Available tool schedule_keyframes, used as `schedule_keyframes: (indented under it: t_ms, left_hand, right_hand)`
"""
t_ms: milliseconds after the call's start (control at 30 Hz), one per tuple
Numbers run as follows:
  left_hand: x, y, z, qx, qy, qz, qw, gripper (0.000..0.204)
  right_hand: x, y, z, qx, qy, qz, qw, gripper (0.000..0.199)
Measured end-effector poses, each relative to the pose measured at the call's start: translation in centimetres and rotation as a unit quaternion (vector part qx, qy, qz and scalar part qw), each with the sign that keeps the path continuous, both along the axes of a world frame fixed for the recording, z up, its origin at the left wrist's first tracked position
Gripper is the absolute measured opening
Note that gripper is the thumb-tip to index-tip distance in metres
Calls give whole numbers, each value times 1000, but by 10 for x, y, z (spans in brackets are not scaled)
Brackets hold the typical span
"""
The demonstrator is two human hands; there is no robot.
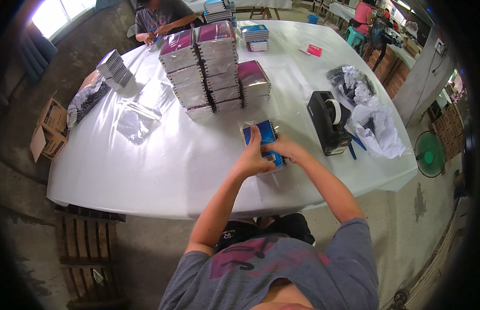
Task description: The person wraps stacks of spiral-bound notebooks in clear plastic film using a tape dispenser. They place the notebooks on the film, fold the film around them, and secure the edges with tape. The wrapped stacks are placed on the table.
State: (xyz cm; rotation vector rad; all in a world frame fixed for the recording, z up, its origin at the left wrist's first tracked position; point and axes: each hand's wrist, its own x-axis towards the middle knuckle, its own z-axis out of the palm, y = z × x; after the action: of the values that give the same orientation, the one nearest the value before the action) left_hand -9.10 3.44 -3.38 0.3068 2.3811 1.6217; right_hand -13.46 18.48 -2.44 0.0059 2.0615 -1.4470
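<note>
Both hands meet on a blue notebook (264, 138) lying in a clear sleeve on the white table (188, 170), close to its near edge. The left hand (254, 157) lies flat over the notebook's lower half, fingers stretched up along the cover and pressing rather than clasping. The right hand (283, 149) pinches the notebook's right edge, fingers curled onto it.

Left of the hands the tabletop runs bare to the rounded near rim. Just right of them stands a black tape dispenser (329, 122), with crumpled white paper (380, 132) beyond it at the table's right edge. Directly beyond the hands rise stacks (211, 70) of wrapped notebooks; loose clear sleeves (144, 111) lie farther left.

At the far rim another person (158, 23) works. Concrete floor surrounds the table, with a cardboard box (49, 129) at left and a green fan (429, 154) at right.
</note>
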Motion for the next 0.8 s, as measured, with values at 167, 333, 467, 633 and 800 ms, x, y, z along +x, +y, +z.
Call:
schedule_keyframes:
  t_ms: [167, 333, 467, 633, 800]
  left_hand:
    - [-4, 9, 5, 59, -88, -31, 994, 121]
    - [-12, 12, -4, -28, 36, -33, 998, 137]
    - [-17, 9, -21, -17, 127, -33, 991, 147]
    - [5, -10, 31, 187, -114, -22, 975, 112]
    - [10, -19, 12, -136, 138, 22, 981, 67]
  right_hand:
    - [9, -2, -17, 115, 190, -15, 975, 84]
    - [13, 0, -18, -43, 80, -73, 993, 98]
    - [8, 3, -24, -43, 94, -41, 994, 98]
    - [13, 7, -39, -31, 169, -15, 985, 88]
    - [10, 4, -41, 37, 222, 5, 974, 83]
